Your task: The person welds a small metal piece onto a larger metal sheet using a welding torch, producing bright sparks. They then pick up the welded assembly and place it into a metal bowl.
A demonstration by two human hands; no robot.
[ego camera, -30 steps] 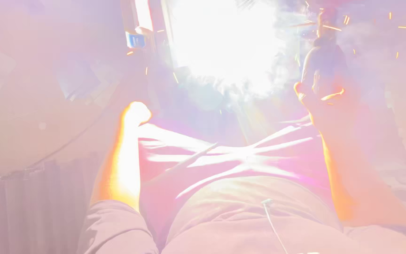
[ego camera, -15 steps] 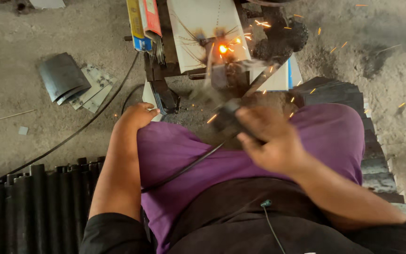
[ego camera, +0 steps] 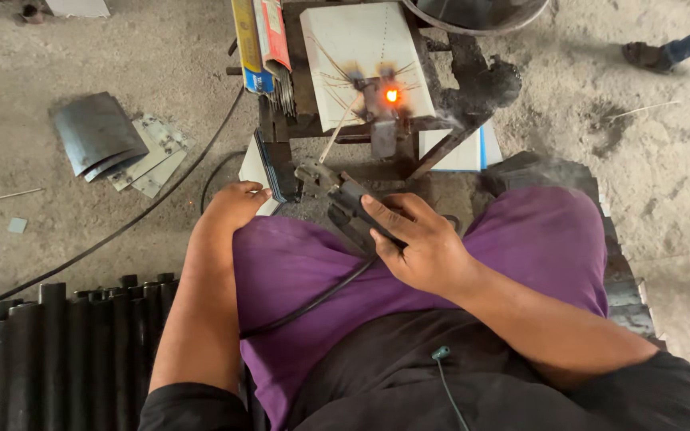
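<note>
Head cam, looking straight down: right hand [ego camera: 421,243] is wrapped tight around one welding electrode holder [ego camera: 353,203], resting on the purple lap, its one rod [ego camera: 337,132] pointing up at a single glowing orange spot [ego camera: 392,96] on the small metal stand [ego camera: 377,120]. Left hand [ego camera: 233,206] sits loosely curled on the left knee, holding nothing. Two packs of rods [ego camera: 259,40] lean beside the stand, and one black cable [ego camera: 121,227] runs across the floor.

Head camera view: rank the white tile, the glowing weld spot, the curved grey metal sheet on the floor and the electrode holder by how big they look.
1. White tile, largest.
2. Curved grey metal sheet and electrode holder look alike; the holder is nearer the camera and partly hidden by the right hand, so no ranking.
3. Glowing weld spot, smallest.
</note>
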